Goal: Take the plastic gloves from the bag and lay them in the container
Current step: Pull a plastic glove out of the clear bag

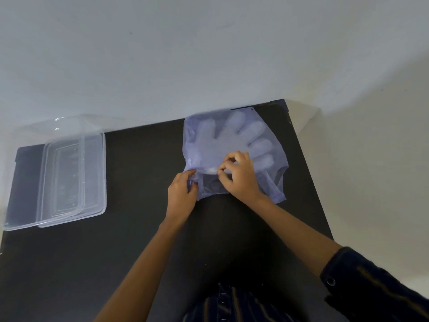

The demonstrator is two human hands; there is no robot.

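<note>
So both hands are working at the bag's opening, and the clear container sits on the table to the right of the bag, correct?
Not quite. In the head view the clear container sits on the table to the left of the bag, not the right. The rest holds: the left hand and the right hand are both working at the bag's opening.

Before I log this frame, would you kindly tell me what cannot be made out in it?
- Glove count: the gloves lie stacked inside the bluish bag, head view.
- Right hand fingertips: curled under at the bag mouth, grip unclear.
- Container: clear walls overlap a lid; contents uncertain.
- Left hand pinches the bag edge.
</note>
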